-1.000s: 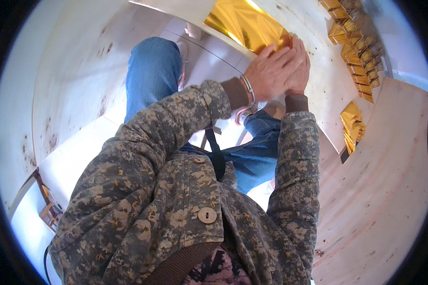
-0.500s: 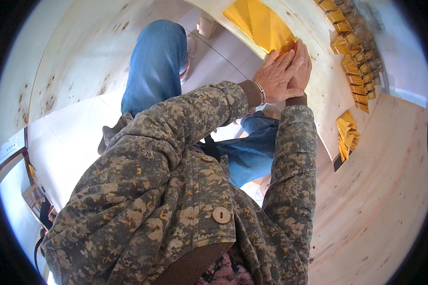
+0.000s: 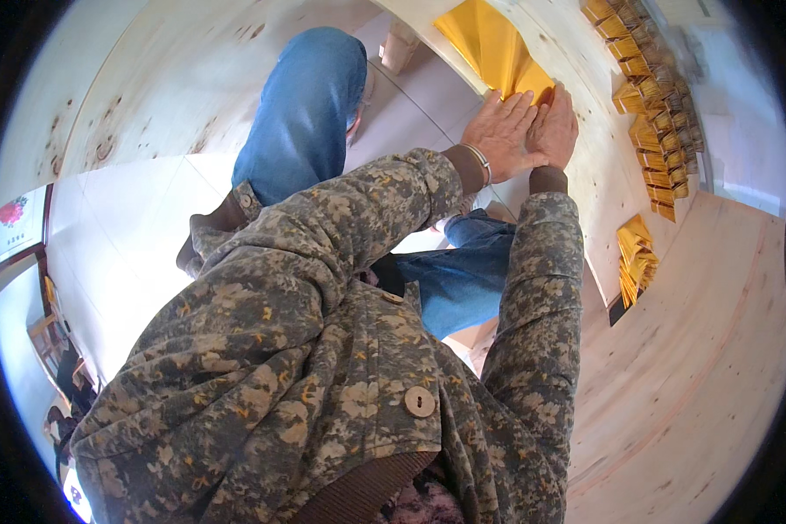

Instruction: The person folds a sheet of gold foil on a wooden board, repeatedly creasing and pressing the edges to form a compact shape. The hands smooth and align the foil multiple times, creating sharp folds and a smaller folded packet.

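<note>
1. Under both flattened palms, at the edge of the pale wooden board (image 3: 603, 201), lies a sheet of gold paper (image 3: 489, 44); its near corner sits beneath the fingertips and the rest runs away from the hands.
2. Left hand (image 3: 500, 133) lies open and flat, fingers together, pressing down on the sheet rather than pinching it.
3. Right hand (image 3: 555, 129) lies just beside it, touching it, also flat; whether its thumb hooks under the paper cannot be told.
4. Judged from this, the step is smoothing or creasing the sheet. It would go best with even pressure from both palms, sliding outward from where they meet, so the thin foil neither wrinkles nor tears.
5. Beyond the right hand, well apart, stand rows of folded gold pieces (image 3: 651, 105), with a loose yellow stack (image 3: 635, 259) nearer the elbow.
</note>
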Available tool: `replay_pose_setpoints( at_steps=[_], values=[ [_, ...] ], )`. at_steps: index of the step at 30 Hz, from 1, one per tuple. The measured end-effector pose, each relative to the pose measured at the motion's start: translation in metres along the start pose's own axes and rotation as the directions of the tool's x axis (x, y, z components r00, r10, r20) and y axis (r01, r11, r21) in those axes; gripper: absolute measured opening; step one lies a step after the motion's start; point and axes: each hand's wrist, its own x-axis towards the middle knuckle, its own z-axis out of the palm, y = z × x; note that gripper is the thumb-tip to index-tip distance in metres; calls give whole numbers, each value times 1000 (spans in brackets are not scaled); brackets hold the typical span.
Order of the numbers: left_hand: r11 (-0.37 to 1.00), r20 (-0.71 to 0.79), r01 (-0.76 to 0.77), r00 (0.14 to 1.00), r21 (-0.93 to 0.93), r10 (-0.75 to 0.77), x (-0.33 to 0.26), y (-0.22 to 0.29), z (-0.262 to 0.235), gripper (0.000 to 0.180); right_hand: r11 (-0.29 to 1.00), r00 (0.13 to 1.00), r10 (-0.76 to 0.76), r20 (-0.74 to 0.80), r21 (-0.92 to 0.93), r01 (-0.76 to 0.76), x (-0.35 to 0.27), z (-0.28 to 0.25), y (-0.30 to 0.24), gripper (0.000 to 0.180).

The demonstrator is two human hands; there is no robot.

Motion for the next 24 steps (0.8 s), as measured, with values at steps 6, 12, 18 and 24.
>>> replay_pose_setpoints(
  at_steps=[6,12,18,24],
  values=[
    [998,-14,49,999,50,-49,-2,-7,-7,91,999,996,-48,-74,-2,48,-1,4,4,50],
    [990,-9,121,993,73,-121,-1,-12,-13,93,999,996,-49,-72,2,49,-2,3,3,49],
    [973,-4,218,976,77,-218,-2,-29,-24,91,999,999,-32,-32,4,32,-2,-3,-2,50],
    [949,-25,288,958,130,-287,-3,-40,-33,91,999,998,-50,-25,-14,50,-3,-5,-4,51]
  ],
)
